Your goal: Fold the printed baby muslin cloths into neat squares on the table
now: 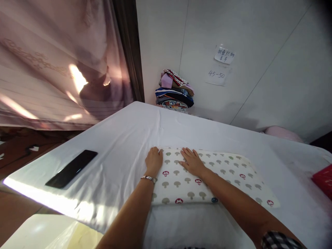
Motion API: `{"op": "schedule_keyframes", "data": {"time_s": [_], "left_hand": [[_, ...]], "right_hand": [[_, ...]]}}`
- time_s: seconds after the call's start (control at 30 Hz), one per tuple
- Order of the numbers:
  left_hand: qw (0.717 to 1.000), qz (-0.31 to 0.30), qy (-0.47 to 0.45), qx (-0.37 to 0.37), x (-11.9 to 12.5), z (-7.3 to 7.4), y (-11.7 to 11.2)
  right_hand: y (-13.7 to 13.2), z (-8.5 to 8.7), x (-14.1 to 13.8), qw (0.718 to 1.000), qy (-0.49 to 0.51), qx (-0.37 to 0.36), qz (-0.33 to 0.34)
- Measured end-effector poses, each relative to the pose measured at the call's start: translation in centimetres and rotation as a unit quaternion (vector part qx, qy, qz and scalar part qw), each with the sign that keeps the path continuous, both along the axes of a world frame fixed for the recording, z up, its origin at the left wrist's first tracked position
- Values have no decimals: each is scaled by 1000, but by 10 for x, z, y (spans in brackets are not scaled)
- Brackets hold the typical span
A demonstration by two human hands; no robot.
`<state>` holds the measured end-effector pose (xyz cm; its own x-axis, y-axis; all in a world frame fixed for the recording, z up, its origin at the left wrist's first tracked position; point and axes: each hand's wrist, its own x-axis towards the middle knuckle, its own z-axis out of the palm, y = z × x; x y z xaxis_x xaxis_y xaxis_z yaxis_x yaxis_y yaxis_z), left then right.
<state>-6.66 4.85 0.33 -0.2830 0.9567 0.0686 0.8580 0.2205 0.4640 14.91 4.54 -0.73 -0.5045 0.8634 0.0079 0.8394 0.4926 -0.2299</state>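
Observation:
A folded cloth with a mushroom print (pixel 223 174) lies flat on the white-sheeted table (pixel 124 135). My left hand (pixel 153 160) curls over the cloth's left edge, fingers bent around the corner, with a metal bracelet on the wrist. My right hand (pixel 192 161) lies flat on top of the cloth near its far left part, fingers stretched out and together.
A black flat device (pixel 72 168) lies near the table's left edge. A stack of folded clothes (pixel 174 91) stands at the far edge against the wall. Two paper notes (pixel 220 65) hang on the wall. A red item (pixel 324 180) is at the right, a curtain (pixel 59 58) at the left.

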Motion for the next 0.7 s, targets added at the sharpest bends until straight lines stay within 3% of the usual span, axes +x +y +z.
{"op": "schedule_keyframes", "data": {"time_s": [0.27, 0.53, 0.7], "left_hand": [[999, 8, -37, 39, -1, 0, -2], [997, 8, -61, 56, -2, -3, 0], [998, -1, -51, 37, -2, 0, 0]], "right_hand": [[22, 10, -11, 997, 48, 42, -38], [54, 34, -6, 998, -5, -48, -34], [58, 27, -3, 999, 22, -14, -44]]}}
